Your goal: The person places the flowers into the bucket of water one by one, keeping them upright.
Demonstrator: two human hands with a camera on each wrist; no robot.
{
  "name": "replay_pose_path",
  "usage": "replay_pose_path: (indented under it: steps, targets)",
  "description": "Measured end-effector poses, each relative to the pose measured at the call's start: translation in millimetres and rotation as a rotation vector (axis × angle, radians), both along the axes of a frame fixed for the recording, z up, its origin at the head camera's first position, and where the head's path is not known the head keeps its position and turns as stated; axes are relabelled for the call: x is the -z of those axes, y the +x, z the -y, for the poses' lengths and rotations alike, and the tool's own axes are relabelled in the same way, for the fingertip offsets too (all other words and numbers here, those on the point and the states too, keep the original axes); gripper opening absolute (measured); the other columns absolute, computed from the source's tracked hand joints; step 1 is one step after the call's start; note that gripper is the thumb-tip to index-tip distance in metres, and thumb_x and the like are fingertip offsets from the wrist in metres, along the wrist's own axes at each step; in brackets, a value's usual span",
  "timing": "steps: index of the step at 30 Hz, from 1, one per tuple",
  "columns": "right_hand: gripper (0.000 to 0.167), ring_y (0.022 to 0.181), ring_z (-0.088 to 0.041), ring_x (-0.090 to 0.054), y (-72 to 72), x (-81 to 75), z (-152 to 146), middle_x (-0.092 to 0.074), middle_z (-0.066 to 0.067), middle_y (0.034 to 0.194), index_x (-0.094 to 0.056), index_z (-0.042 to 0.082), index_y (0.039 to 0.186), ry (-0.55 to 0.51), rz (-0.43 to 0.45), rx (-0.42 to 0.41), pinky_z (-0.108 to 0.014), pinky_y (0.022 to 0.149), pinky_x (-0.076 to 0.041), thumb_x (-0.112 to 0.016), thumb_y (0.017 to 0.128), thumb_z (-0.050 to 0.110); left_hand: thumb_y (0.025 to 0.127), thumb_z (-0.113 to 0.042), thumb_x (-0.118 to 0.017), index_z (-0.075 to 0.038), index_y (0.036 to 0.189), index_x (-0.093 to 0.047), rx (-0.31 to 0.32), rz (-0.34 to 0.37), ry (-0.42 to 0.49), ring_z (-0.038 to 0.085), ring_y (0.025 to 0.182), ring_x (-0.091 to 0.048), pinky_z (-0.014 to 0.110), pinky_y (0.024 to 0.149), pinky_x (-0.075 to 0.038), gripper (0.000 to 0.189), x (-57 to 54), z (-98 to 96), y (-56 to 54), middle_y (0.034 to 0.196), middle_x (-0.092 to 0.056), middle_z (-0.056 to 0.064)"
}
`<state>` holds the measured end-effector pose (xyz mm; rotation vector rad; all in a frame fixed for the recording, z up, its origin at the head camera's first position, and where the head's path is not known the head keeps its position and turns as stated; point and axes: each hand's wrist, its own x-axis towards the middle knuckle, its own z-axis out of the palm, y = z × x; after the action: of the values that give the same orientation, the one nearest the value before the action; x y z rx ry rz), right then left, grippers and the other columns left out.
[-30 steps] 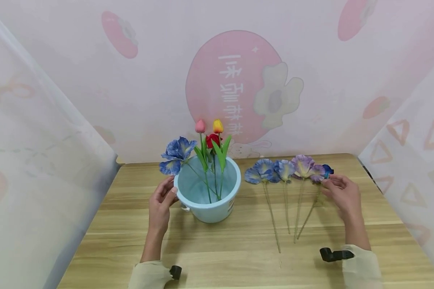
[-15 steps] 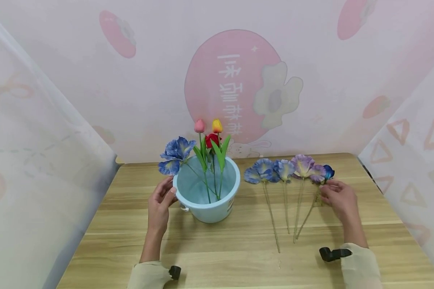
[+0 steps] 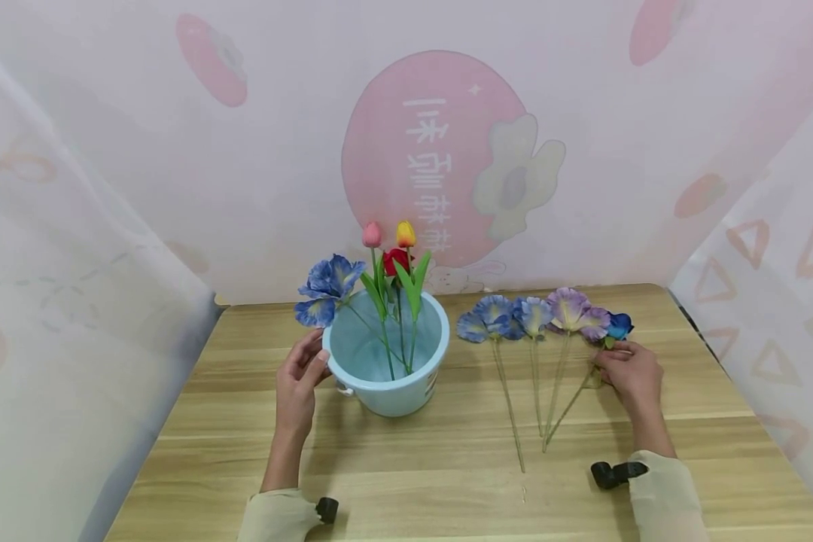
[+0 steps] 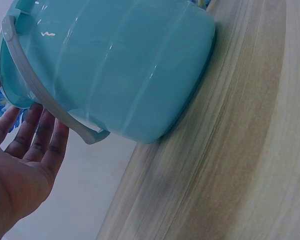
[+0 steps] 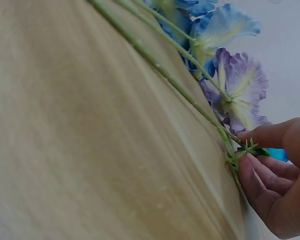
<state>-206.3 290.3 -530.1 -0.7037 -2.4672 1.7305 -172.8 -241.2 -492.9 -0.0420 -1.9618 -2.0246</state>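
Head view: 3 loose flowers (image 3: 534, 318) lie between bucket (image 3: 393, 399) and blue rose (image 3: 619, 325).

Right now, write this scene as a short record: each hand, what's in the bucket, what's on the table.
Left hand: holds the light-blue bucket at its rim
Right hand: pinches the stem of a dark blue flower
In bucket: pink tulip, yellow tulip, red flower, blue flower leaning left
On table: two blue flowers, one purple flower
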Motion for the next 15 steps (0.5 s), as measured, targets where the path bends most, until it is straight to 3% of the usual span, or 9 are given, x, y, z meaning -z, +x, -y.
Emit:
replay_pose_path:
  steps: [8,15]
  targets:
    - [0.061,0.066,0.003,-0.070,0.5,-4.6,-0.6,-0.067,0.024,0.078,-0.051,-0.007,0.150,-0.032,-0.008,0.012,-0.021,0.063,-0.064,-0.076,0.097,0.009,0.108,-0.011,-0.062,-0.002,0.147,-0.061,0.003,0.003,0.008,0.009,0.106,-0.071,0.022,0.082,-0.065,0.040,2.3,0.2,-1.7,0.124,-0.072,-0.002]
    - [0.063,0.072,0.008,-0.070,1.6,-17.4,3.4,-0.072,0.026,0.086,-0.054,-0.001,0.151,-0.038,-0.070,0.057,-0.019,0.065,-0.063,-0.079,0.096,0.016,0.108,-0.011,-0.063,-0.002,0.147,-0.061,0.005,0.002,0.012,0.009,0.105,-0.071,0.023,0.082,-0.065,0.040,3.6,1.3,-4.0,0.124,-0.073,-0.003]
